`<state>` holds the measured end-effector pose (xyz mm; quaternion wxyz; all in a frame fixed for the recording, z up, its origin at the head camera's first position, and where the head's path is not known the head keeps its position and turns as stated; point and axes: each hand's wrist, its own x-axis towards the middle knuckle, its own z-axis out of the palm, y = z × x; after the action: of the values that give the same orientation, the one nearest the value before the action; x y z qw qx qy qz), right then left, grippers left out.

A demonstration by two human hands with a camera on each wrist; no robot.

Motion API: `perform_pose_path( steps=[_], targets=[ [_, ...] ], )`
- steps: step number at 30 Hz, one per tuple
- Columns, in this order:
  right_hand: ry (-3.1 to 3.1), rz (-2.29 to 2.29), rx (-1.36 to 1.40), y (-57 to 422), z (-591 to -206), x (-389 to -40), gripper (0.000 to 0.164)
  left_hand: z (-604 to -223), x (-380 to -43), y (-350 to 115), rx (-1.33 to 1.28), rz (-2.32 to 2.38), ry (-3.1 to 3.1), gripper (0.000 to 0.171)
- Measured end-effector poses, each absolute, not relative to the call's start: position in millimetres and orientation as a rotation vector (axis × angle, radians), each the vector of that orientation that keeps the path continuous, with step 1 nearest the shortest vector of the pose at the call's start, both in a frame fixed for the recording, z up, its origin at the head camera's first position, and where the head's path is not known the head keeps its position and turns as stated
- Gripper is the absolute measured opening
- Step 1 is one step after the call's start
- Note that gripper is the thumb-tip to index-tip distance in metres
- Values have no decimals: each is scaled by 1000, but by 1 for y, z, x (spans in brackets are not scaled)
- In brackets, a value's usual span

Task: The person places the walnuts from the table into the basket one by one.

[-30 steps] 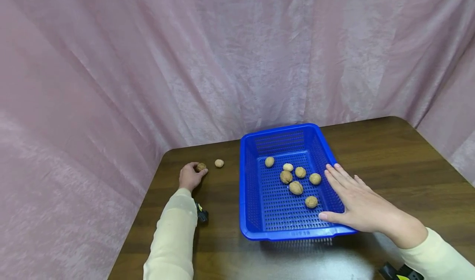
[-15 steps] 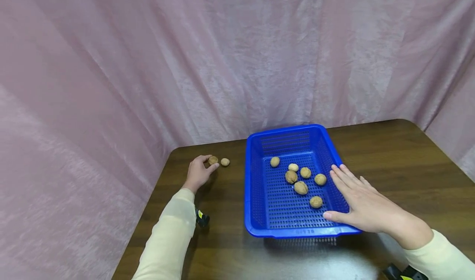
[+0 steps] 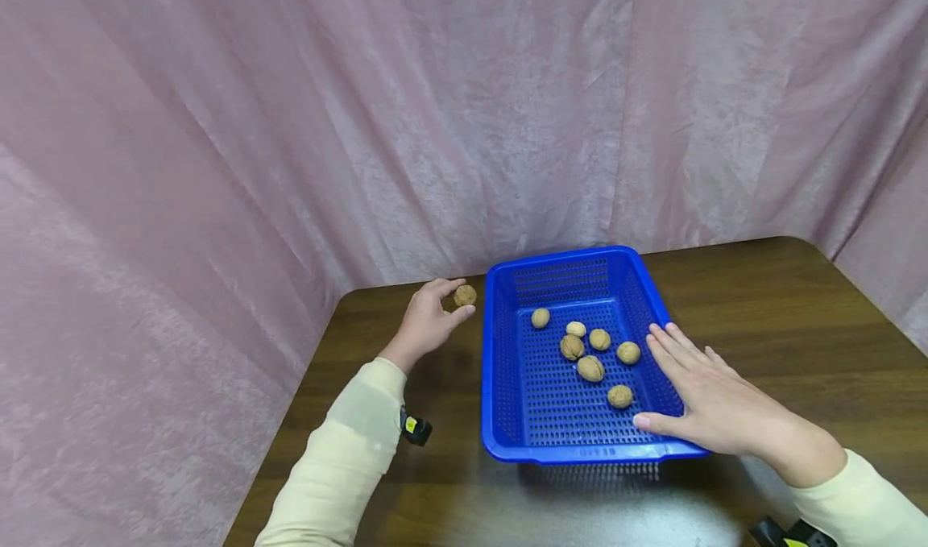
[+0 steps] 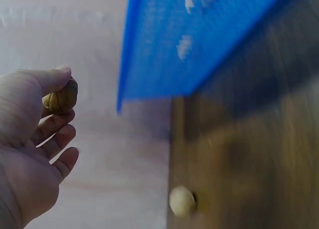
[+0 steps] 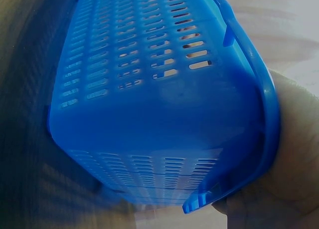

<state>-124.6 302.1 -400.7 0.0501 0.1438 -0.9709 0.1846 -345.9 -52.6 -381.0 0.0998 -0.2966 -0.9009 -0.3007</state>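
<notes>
Raised marks on the front rim of the blue basket [image 3: 593,453] are too small to read.

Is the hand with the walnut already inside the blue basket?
No, the left hand pinches the walnut in the air just outside the blue basket, left of its rim.

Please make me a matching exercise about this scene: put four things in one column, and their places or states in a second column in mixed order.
Things:
1. left hand
2. right hand
3. blue basket
4. loose walnut

Places or states:
A. lies alone on the table
B. holds six walnuts
C. pinches a walnut
D. rests flat on the basket's rim

Pairs: 1-C, 2-D, 3-B, 4-A
</notes>
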Motion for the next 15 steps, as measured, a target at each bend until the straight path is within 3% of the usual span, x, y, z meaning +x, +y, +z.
perform_pose_path(
  steps=[15],
  targets=[
    [-2954,557,433,300,-403,-129,104,-350,-331,49,-1136,-804,-2675,50]
  ],
)
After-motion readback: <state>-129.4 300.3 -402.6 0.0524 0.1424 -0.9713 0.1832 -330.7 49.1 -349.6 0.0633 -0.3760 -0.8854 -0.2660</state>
